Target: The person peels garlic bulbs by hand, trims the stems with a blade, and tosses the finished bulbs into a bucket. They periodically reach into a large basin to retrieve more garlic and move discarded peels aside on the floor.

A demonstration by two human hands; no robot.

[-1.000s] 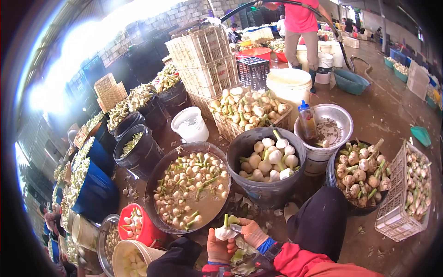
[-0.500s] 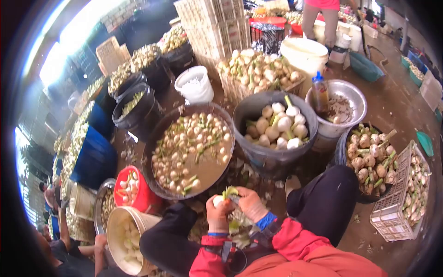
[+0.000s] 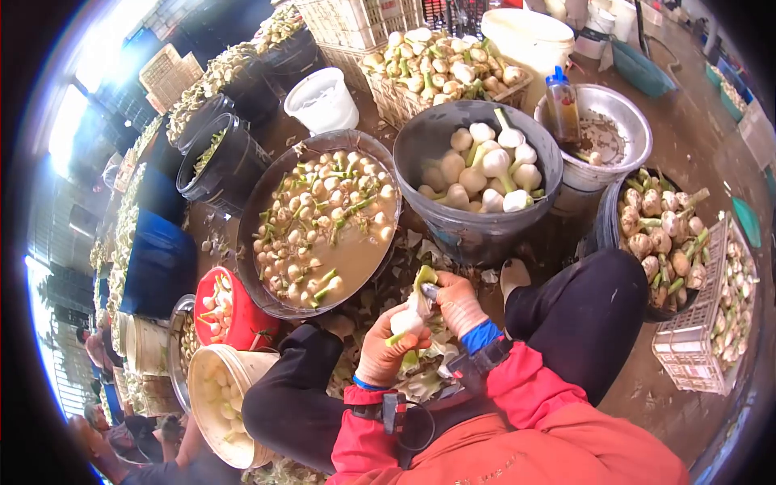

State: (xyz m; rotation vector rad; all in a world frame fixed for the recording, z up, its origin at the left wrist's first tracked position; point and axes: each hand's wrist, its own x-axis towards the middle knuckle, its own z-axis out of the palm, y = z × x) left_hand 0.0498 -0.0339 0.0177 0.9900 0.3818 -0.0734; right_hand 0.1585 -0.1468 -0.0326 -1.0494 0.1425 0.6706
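My left hand [image 3: 383,349], in an orange glove, is closed around a white garlic bulb [image 3: 409,322]. The bulb's green stem points up, and a strip of green peel hangs at its lower side. In my right hand [image 3: 458,304], also gloved, is a small knife [image 3: 431,292]; its grey blade shows against the stem, while the handle is hidden by the fingers. Just beyond my hands stands a dark bucket [image 3: 478,230] of cleaned bulbs [image 3: 495,162]. Left of it is a wide basin [image 3: 311,311] with garlic in brownish water.
Peel scraps [image 3: 420,376] cover the floor between my legs. A red bucket [image 3: 257,319] and a cream bucket [image 3: 259,368] stand left. At right are a dark tub [image 3: 608,212] of unpeeled garlic and a plastic crate [image 3: 687,356]. A bottle [image 3: 563,113] sits in a metal basin [image 3: 634,133].
The garlic bulb has come up and is turned more upright, with more of it showing. My right hand has shifted slightly up and right with the knife. The camera view has tilted down.
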